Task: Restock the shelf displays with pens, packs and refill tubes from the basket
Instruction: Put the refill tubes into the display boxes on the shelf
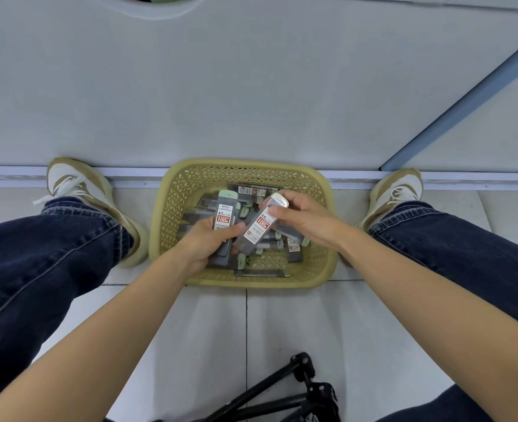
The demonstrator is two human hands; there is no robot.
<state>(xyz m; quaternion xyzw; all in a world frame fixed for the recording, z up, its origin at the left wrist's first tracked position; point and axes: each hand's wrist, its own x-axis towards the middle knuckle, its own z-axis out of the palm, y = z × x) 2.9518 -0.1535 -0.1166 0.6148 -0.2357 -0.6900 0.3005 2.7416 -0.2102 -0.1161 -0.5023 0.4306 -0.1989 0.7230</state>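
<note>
A yellow perforated basket [172, 208] stands on the floor between my feet, holding several grey refill tubes with pale green caps. My left hand [204, 245] grips a small stack of these tubes; the top one [225, 213] is labelled 0.7. My right hand [302, 217] pinches the white-capped upper end of another tube [259, 228] labelled 0.5, tilted over the basket, its lower end near my left thumb. More loose tubes [292, 249] lie underneath, partly hidden by my hands.
The white base panel of a shelf unit [251, 86] rises right behind the basket, with a pale blue kick strip [129, 173] along the floor. My shoes [78, 190] flank the basket. A black tripod [306, 391] lies on the tiles near me.
</note>
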